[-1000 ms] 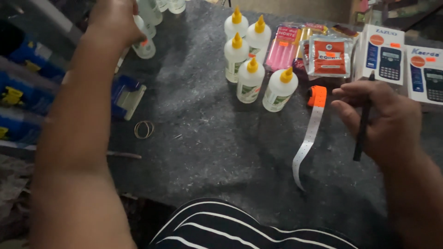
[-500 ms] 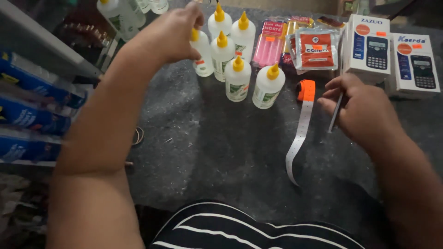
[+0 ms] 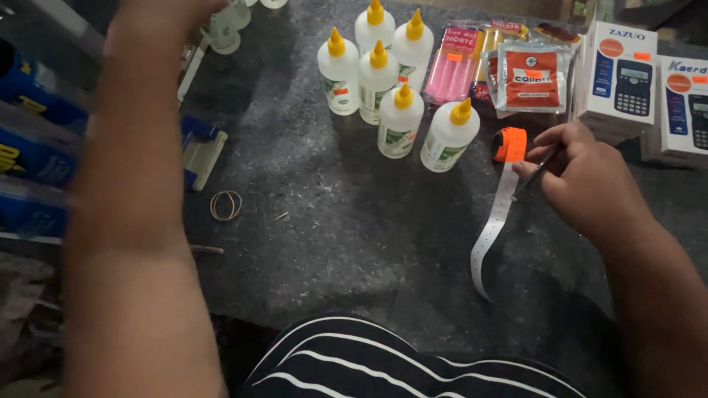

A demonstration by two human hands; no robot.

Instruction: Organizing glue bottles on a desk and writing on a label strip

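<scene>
My left hand [image 3: 158, 22] reaches to the far left corner of the dark mat, beside small clear bottles [image 3: 221, 33]. It is blurred and cut off by the frame edge, so its grip is unclear. My right hand [image 3: 590, 184] holds a dark pen [image 3: 537, 171], its tip at a white perforated label strip [image 3: 493, 225] with orange stickers [image 3: 510, 144] at its top end. Several white glue bottles with yellow caps [image 3: 400, 118] stand in a cluster left of the strip.
A pink packet [image 3: 457, 70] and a red packet [image 3: 532, 77] lie behind the stickers. Two boxed calculators [image 3: 616, 74] stand at the far right. Rubber bands [image 3: 226, 205] and a blue-and-white item [image 3: 199, 151] lie at the left, near blue packages [image 3: 29, 147].
My left hand set one more glue bottle into the cluster, then went back to the far left corner. My right hand lowered the pen onto the label strip.
</scene>
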